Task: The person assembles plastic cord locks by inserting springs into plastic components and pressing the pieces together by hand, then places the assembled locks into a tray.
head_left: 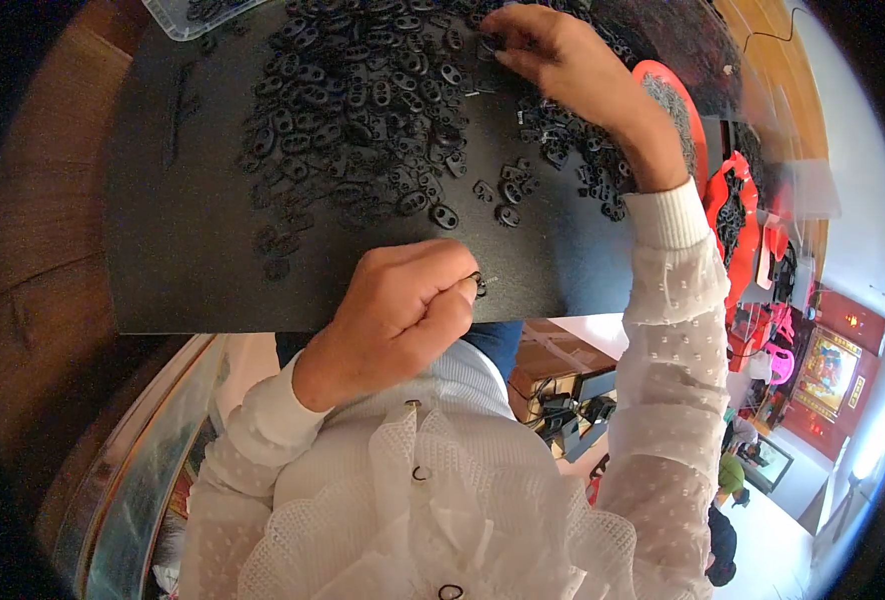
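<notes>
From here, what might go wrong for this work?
The small black rounded piece in the left hand is close to the near edge of the flat black table; if it slips, it might fall off. The white ribbed cuff of the right hand shows beside loose small black pieces and could sweep some away.
</notes>
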`<state>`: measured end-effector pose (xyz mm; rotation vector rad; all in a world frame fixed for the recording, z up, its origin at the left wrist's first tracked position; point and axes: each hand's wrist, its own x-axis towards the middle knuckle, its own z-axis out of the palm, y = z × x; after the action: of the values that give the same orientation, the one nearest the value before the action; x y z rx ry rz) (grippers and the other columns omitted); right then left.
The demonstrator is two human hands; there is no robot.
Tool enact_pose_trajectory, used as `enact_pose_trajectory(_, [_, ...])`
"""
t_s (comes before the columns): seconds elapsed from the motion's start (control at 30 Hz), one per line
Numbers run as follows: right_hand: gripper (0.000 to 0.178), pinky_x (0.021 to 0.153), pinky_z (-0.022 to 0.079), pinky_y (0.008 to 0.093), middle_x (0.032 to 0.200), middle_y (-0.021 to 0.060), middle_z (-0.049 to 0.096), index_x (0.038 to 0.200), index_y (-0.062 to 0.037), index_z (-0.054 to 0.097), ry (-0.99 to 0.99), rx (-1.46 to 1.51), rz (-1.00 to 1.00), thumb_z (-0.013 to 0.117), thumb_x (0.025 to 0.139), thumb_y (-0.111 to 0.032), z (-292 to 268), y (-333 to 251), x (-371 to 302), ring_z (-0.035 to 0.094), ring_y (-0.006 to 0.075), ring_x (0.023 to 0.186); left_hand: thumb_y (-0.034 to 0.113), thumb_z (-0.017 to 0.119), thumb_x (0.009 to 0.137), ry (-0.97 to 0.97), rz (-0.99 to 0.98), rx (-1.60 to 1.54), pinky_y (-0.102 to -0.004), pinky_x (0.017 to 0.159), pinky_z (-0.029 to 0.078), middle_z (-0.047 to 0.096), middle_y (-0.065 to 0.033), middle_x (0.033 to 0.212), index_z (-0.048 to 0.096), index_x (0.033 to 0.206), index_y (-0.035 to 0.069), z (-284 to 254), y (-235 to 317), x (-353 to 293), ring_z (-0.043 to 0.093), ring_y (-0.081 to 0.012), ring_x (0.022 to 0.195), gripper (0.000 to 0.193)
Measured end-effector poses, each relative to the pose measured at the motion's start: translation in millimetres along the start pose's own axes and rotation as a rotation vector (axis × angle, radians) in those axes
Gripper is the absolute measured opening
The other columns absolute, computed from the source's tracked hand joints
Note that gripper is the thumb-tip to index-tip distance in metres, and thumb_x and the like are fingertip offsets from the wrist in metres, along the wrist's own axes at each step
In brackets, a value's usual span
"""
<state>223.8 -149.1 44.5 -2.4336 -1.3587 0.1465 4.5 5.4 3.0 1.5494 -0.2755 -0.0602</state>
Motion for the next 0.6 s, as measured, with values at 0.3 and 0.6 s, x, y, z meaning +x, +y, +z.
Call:
enact_pose_trajectory(0.3, [0.016,0.074,0.048,0.0413,0.089,0.0220,0.061,0.096,0.0020,0.061,0.128,-0.048,0.004,0.056,0.082,-0.004,8.3,13.9,14.1,0.058,0.0389,0.085,0.001,0.050,0.081,-0.046,-0.001,0.022,-0.0376,0.052,0.037,0.047,-0.0157,0.065,0.048,0.074,-0.003,-3.0,2.9,0.4,0.047,-0.0299,0.055,0.007])
enact_pose_trajectory(0.6, [0.013,0.075,0.048,0.0427,0.086,0.0208,0.061,0.090,0.0014,0.061,-0.045,0.022,0.109,0.059,0.080,-0.007,-7.0,11.9,18.4,0.059,0.0382,0.087,0.002,0.050,0.081,-0.049,0.010,0.030,-0.0373,0.053,0.039,0.048,-0.0159,0.066,0.050,0.075,-0.003,-3.2,1.6,0.1,0.048,-0.0301,0.056,0.007])
